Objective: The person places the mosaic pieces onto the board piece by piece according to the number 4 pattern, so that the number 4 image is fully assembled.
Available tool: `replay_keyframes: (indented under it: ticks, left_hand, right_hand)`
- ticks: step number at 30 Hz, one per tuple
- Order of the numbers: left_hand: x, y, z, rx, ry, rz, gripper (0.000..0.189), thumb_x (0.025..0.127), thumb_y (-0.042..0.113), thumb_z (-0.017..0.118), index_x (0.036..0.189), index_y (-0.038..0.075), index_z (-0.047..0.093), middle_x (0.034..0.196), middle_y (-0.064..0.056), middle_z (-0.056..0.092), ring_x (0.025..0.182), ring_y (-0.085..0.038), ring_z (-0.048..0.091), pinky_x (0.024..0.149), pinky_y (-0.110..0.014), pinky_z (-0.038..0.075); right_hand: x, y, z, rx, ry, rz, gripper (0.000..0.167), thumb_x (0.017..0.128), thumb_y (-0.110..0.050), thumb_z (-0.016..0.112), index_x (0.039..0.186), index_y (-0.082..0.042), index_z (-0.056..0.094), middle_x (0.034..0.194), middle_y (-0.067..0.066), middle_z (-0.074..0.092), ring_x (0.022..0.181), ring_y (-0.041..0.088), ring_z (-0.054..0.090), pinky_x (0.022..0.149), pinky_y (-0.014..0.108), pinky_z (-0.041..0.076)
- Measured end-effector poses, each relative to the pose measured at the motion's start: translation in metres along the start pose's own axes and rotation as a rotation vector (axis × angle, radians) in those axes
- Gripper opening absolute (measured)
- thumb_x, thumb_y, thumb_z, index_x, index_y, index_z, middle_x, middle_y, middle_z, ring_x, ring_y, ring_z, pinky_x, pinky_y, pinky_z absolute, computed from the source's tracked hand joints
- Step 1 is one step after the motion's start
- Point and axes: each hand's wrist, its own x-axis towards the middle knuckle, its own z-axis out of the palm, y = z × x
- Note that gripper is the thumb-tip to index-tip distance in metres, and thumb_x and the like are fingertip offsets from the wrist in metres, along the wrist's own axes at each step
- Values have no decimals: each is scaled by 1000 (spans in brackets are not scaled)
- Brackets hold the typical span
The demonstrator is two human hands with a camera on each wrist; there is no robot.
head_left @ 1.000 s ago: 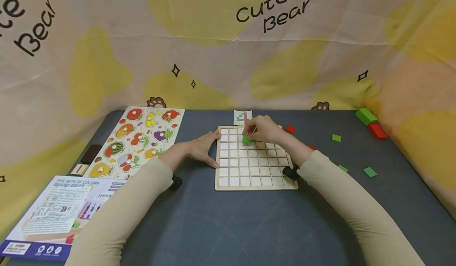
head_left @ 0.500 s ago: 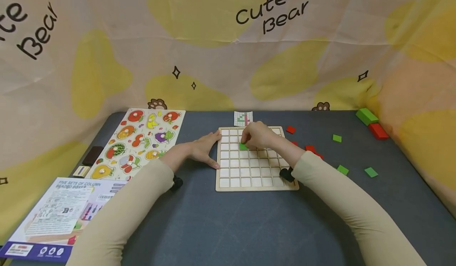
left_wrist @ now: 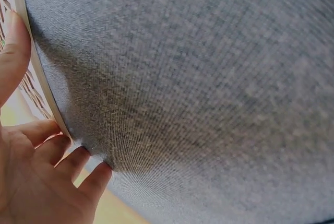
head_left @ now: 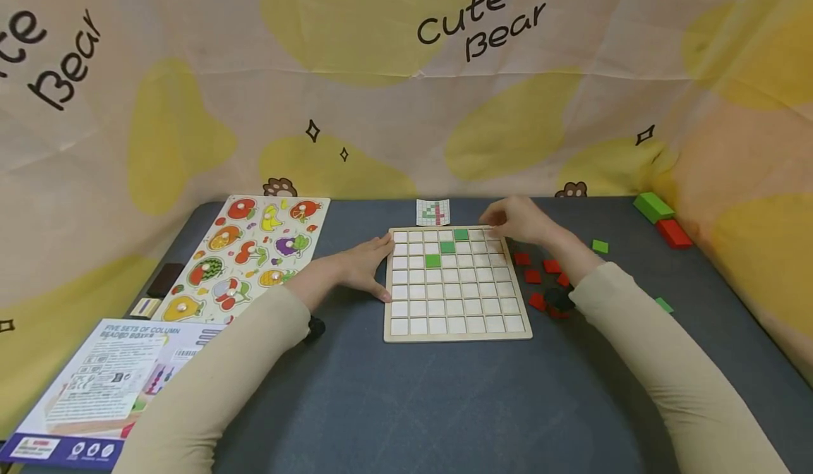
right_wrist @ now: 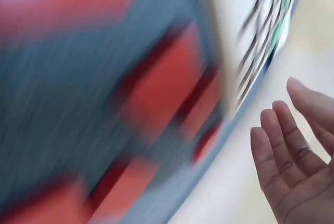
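Observation:
A square wooden grid board (head_left: 457, 336) with white cells lies on the dark table. Three green square tiles sit in its cells in a diagonal: one tile (head_left: 461, 235) near the far edge, another (head_left: 447, 247) in the middle, the third (head_left: 432, 261) lower left. My left hand (head_left: 362, 266) touches the board's left edge, thumb and fingers spread; in the left wrist view the fingertips (left_wrist: 78, 156) meet the rim. Above the board's far right corner is my right hand (head_left: 517, 219), its fingers loosely bent and nothing between them in the right wrist view.
Several red tiles (head_left: 533, 276) lie right of the board, with green tiles (head_left: 600, 246) farther right. Green (head_left: 654, 207) and red (head_left: 673, 234) stacks stand at the far right. A pattern card (head_left: 433, 213) lies behind the board. A fruit puzzle (head_left: 244, 259) and a box (head_left: 95, 389) are left.
My right hand set the green tile into a cell, let go and moved right, uncovering the three green tiles and the red ones. My left hand has stayed on the board's edge.

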Motion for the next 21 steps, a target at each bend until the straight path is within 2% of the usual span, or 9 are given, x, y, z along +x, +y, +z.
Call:
replay_keyframes:
  ticks: [3, 8, 11, 15, 18, 21]
  left_hand:
    - [0, -1, 0, -9, -1, 2, 115, 81, 50, 77, 159, 3, 6, 168, -14, -5, 157, -36, 2, 127, -49, 14]
    - [-1, -2, 1, -14, 3, 13, 115, 82, 51, 76, 159, 3, 5, 168, -14, -6, 157, -36, 1, 127, -50, 13]
    - [-2, -2, 1, -19, 6, 11, 115, 82, 51, 76, 159, 3, 5, 168, -14, -5, 157, -36, 1, 127, -50, 13]
    - [-1, -3, 1, -21, 11, 7, 115, 82, 51, 76, 159, 4, 6, 169, -13, -5, 157, -35, 1, 127, -50, 13]
    - [0, -3, 2, -19, 10, 9, 114, 82, 51, 76, 159, 5, 5, 169, -13, -5, 157, -35, 2, 127, -50, 13]
    - [-1, -3, 2, -20, 9, 8, 114, 82, 51, 75, 160, 5, 5, 169, -12, -5, 157, -35, 2, 127, -50, 14]
  right_hand:
    - [-13, 31, -20, -25, 21, 35, 29, 89, -7, 71, 116, 0, 70, 114, 23, 70, 106, 37, 64, 92, 52, 51]
    - [-40, 74, -45, -69, 11, 158, 31, 89, -14, 72, 116, 1, 70, 118, 27, 68, 109, 43, 63, 92, 56, 50]
    - [-53, 93, -55, -86, -17, 234, 37, 88, -20, 73, 118, 0, 68, 122, 29, 65, 111, 45, 60, 91, 56, 50]
    - [-69, 109, -67, -54, -82, 301, 46, 89, -25, 73, 124, 3, 61, 130, 35, 57, 117, 49, 55, 93, 58, 48]
    - [-79, 118, -73, -7, -148, 325, 50, 90, -24, 73, 124, 8, 57, 128, 37, 54, 112, 46, 57, 89, 52, 51]
    - [-84, 126, -76, 15, -202, 344, 47, 89, -22, 73, 118, 10, 55, 110, 29, 61, 93, 32, 60, 77, 41, 52]
